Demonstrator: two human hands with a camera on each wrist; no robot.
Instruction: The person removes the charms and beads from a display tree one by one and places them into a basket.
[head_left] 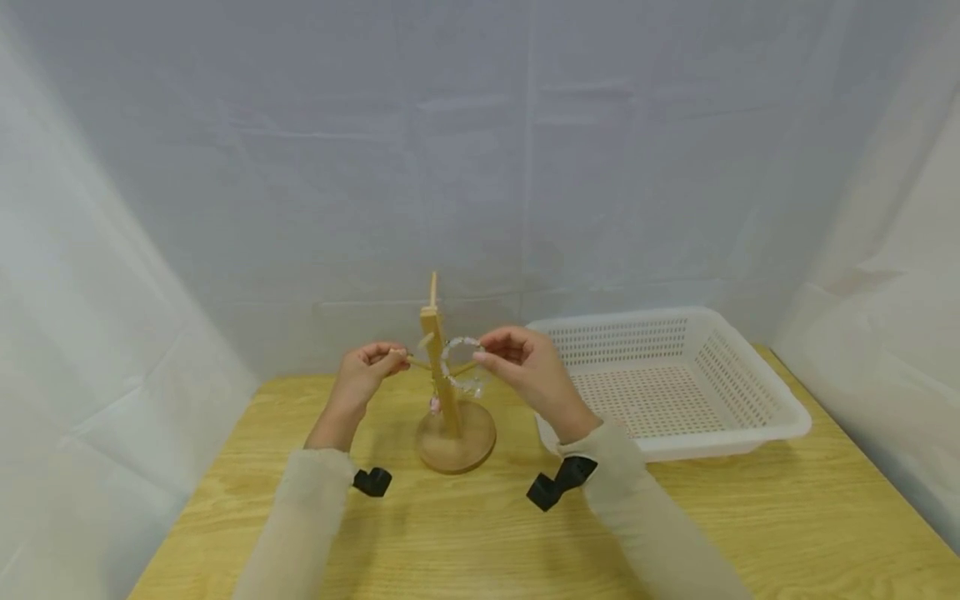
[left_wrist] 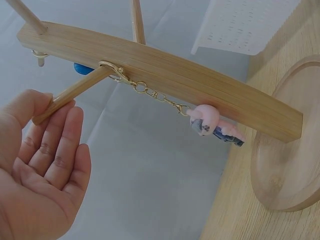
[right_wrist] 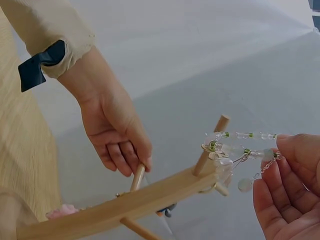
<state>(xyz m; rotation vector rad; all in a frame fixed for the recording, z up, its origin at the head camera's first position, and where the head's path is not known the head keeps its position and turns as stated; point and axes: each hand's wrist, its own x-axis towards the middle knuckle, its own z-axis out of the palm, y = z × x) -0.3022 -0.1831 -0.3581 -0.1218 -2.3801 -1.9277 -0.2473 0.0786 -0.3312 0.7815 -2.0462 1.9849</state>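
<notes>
A wooden stand with a round base and several pegs stands on the table. My left hand pinches the end of one peg between thumb and fingers. On that peg hangs a gold-chained keychain with a pink figure. With thumb and fingertips my right hand pinches a beaded bracelet of clear and green beads. The bracelet has a small chain and dangling charms, and is right by an upper peg in the right wrist view.
A white slotted basket stands at the right on the wooden table. White sheeting hangs behind and at both sides. Partly behind the post, a small blue thing shows in the left wrist view.
</notes>
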